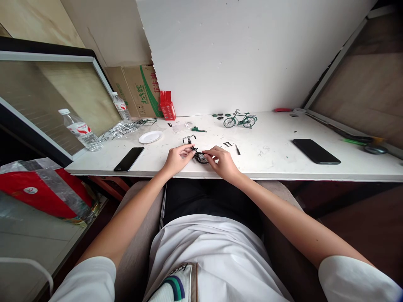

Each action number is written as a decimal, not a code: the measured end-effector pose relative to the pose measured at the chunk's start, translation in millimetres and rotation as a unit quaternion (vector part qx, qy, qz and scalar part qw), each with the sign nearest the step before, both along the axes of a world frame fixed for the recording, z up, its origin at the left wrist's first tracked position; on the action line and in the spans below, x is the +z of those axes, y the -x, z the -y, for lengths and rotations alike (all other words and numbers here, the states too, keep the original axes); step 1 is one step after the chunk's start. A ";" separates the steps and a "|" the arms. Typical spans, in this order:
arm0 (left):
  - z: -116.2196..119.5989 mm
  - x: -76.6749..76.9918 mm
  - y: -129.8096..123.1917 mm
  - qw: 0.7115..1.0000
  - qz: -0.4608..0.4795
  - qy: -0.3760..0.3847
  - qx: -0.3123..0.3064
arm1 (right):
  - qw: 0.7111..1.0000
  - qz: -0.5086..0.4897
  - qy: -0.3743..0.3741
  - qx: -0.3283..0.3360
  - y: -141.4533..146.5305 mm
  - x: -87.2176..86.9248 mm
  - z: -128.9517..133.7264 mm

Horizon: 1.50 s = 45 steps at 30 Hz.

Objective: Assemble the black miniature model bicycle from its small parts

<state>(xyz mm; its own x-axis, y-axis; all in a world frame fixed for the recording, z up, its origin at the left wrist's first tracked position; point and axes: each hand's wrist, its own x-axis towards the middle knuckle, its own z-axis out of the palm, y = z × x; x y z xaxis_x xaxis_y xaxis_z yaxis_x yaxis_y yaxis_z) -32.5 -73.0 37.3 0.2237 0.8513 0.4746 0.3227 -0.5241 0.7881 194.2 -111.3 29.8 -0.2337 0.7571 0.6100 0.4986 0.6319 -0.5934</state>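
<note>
Black and spindly, the model bicycle (pixel 195 154) sits in front of us near the table's close edge, between our two hands, its handlebar (pixel 189 139) towards eleven o'clock and a spoked wheel (pixel 202 158) towards four. Our left hand (pixel 178 160), at nine o'clock, is narrowed to a pinch on the frame just below the handlebar. Our right hand (pixel 223 161), at three o'clock, has thumb and forefinger drawn close together at the wheel; we cannot tell whether a small part is caught between them.

To handle it well, we would let the left hand steady the frame and the right make only small, light pushes, since parts this thin could bend or snap. Keeping both wrists low over the white table (pixel 270 167) should calm any tremble. We would also keep our fingertips off the spokes and press along the frame rather than across it.

The green model bicycle (pixel 240 121), standing between one and two o'clock, shows how handlebar, saddle and wheels line up. We should mind the loose black pieces (pixel 227 144) at two o'clock and the slim dark stick (pixel 237 149) near three, which a sleeve or knuckle might sweep away.
</note>
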 end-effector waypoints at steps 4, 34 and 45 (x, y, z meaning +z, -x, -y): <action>1.5 2.3 -0.7 1.000 0.010 0.008 -0.005 | 0.998 -0.043 0.032 -0.010 2.8 0.4 1.1; -5.5 -7.1 -0.2 0.999 0.038 0.018 -0.005 | 0.953 -0.238 0.185 0.019 15.9 2.6 7.9; -4.9 -7.4 -1.0 0.999 0.043 0.018 -0.008 | 0.952 -0.243 0.186 0.015 17.2 1.9 9.3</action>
<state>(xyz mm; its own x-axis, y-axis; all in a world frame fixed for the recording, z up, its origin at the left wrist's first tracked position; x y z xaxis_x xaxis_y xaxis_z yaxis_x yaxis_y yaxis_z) -31.6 -68.1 29.8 0.1980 0.8643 0.4624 0.2446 -0.5004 0.8305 177.0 -120.6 31.7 -0.0173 0.9392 0.3428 0.0940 0.3429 -0.9347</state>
